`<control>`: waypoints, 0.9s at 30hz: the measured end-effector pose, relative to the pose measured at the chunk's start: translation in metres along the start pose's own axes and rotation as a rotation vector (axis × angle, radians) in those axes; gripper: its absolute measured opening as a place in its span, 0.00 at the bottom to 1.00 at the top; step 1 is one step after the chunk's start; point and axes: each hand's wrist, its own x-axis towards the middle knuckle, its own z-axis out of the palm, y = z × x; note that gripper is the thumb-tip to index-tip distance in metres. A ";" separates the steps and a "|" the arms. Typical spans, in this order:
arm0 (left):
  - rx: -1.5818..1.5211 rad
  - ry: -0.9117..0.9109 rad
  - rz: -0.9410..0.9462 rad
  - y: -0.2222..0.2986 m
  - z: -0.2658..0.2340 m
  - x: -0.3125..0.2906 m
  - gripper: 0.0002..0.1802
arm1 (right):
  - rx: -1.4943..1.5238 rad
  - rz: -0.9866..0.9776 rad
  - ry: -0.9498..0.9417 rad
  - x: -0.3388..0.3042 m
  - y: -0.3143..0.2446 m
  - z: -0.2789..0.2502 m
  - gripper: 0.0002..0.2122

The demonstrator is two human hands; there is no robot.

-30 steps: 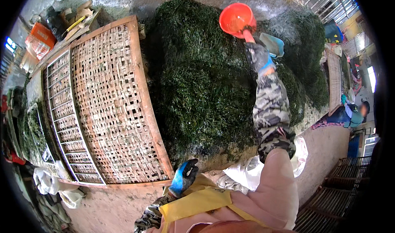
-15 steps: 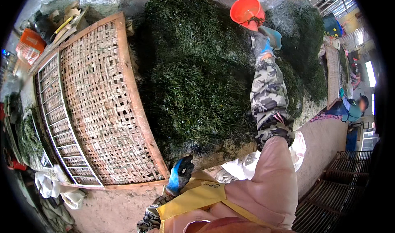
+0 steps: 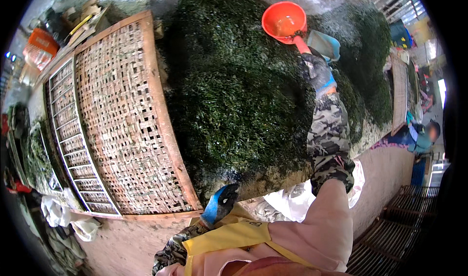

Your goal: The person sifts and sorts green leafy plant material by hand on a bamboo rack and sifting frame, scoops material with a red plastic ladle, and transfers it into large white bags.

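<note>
The right hand, fingers clamped on the orange scoop, has reached farther over the green pile, while the left hand stays low, fingers curled on nothing.

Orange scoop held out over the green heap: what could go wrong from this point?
1. The right hand grips the orange scoop by its handle at full reach over the green heap; a tilt could tip out anything in the bowl.
2. The woven bamboo tray lies tight against the heap, so loose greens may slide onto it.
3. The left hand sits low at the heap's near edge, giving little support.
</note>
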 end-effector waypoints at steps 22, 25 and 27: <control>-0.126 0.036 -0.005 -0.026 0.001 -0.031 0.22 | 0.600 -0.249 0.013 0.102 0.046 0.173 0.07; -0.100 0.056 0.020 -0.032 -0.002 -0.041 0.21 | 0.094 -0.397 0.126 0.031 0.045 0.130 0.16; 0.051 -0.045 -0.017 -0.040 -0.009 -0.049 0.24 | 0.065 -0.350 0.134 -0.034 0.036 0.097 0.24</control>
